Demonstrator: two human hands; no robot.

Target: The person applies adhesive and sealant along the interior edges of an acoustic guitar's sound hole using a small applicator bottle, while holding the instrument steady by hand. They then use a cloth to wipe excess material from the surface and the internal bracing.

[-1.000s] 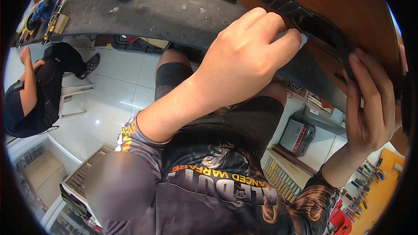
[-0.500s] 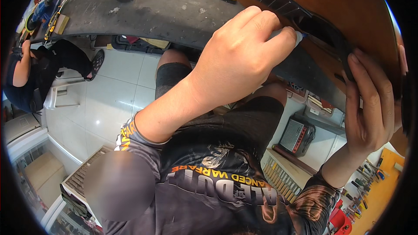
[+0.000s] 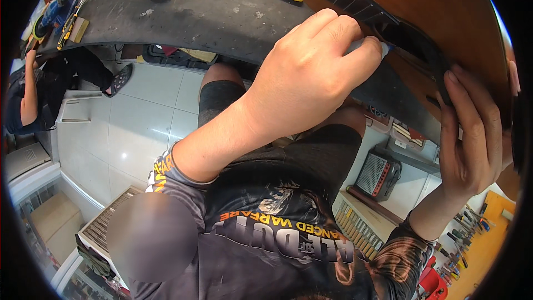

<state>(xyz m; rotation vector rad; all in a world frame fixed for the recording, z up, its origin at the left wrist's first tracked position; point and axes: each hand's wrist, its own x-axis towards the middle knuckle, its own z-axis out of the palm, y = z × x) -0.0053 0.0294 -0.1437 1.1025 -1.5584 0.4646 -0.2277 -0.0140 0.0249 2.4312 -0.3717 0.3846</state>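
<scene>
**Guitar body on the counter edge**

Brown wooden guitar (image 3: 444,28), glossy, dark ribbed binding, overhanging grey counter (image 3: 211,16) at upper right. Left hand (image 3: 311,78) closed in a grip on a small white object (image 3: 382,49), mostly hidden by fingers. Right hand (image 3: 472,133) wrapped open against guitar's edge. Guitar cut off by rim. Hands barely shifted since earlier; seated person (image 3: 33,94) at left moved.

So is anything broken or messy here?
Nothing looks broken. The guitar lies on the bench, steadied by the right hand, while the left hand presses something small and white against it. Tools sit scattered at the bench's far end.
</scene>
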